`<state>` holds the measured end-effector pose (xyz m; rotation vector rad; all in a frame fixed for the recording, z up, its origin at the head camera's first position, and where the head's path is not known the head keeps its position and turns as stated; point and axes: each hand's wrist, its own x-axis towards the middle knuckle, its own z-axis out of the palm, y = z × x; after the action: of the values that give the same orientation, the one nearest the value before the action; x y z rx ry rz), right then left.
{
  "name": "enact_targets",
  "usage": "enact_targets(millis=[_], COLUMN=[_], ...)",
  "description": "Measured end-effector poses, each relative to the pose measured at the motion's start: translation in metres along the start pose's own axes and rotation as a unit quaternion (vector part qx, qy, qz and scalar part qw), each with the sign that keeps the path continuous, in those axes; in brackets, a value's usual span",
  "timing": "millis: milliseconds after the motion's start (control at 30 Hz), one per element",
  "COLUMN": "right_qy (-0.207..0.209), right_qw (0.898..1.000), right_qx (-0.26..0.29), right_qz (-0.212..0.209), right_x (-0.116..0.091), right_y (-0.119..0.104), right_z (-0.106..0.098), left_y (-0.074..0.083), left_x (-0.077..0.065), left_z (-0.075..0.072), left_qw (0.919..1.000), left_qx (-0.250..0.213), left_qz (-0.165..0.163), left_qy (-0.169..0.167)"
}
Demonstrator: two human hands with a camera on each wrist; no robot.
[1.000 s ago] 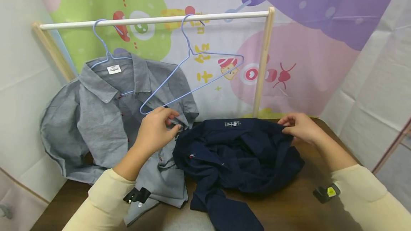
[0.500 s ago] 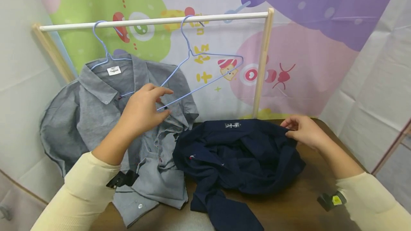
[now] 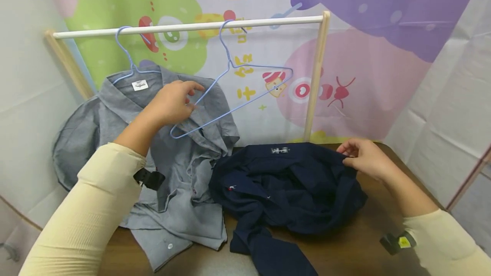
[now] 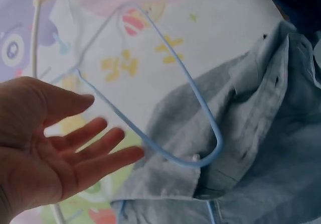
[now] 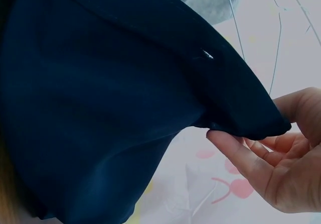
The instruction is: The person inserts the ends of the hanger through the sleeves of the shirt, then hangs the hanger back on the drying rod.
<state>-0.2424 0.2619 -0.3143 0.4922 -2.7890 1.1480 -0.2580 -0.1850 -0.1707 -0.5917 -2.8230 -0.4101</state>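
Note:
My right hand (image 3: 366, 159) pinches the upper right edge of a crumpled navy shirt (image 3: 318, 208) that lies on the table with its neck label facing up. In the right wrist view, the edge of the navy shirt (image 5: 125, 93) runs between thumb and fingers. My left hand (image 3: 172, 102) is raised beside a bare blue wire hanger (image 3: 264, 67) hooked on the rail. Seen from the left wrist, the fingers are spread loosely with nothing between them, and the hanger (image 4: 193, 163) passes right by the fingertips.
A grey shirt (image 3: 188, 216) hangs from a second blue hanger (image 3: 126, 50) at the left, its lower part slumped on the brown table (image 3: 353, 246). A white rail (image 3: 172, 26) on wooden posts (image 3: 315, 76) stands at the back. Cartoon-printed cloth covers the wall behind.
My left hand has risen from near the navy shirt's left side to the lower left slope of the bare hanger. The right hand has shifted slightly right, still pinching the navy shirt.

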Motion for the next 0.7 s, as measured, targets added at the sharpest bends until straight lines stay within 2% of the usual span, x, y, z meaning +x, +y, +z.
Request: enact_targets(millis=[133, 233, 300, 433, 567, 700], right_qy=[-0.008, -0.014, -0.016, -0.018, -0.023, -0.028], right_qw=[1.0, 1.0, 1.0, 1.0, 1.0, 1.0], right_qx=[0.005, 0.01, 0.01, 0.004, 0.002, 0.006], right_qz=[0.008, 0.015, 0.012, 0.003, 0.001, 0.013], right_x=[0.0, -0.001, -0.001, -0.002, -0.004, -0.005], right_y=[-0.002, -0.003, -0.003, -0.002, -0.001, 0.0], right_z=[0.0, 0.0, 0.001, 0.002, 0.002, 0.003], left_y=[-0.009, -0.013, -0.015, -0.016, -0.013, -0.011], left_x=[0.008, 0.011, 0.013, 0.016, 0.018, 0.021], left_z=[-0.002, 0.0, 0.002, 0.005, 0.004, 0.003], left_qw=[0.9971, 0.9959, 0.9969, 0.9987, 0.999, 0.999], left_qx=[-0.028, -0.022, -0.007, 0.013, 0.021, 0.025], left_qz=[0.001, 0.011, 0.023, 0.04, 0.04, 0.033], left_qy=[-0.071, -0.086, -0.074, -0.029, 0.002, 0.017])
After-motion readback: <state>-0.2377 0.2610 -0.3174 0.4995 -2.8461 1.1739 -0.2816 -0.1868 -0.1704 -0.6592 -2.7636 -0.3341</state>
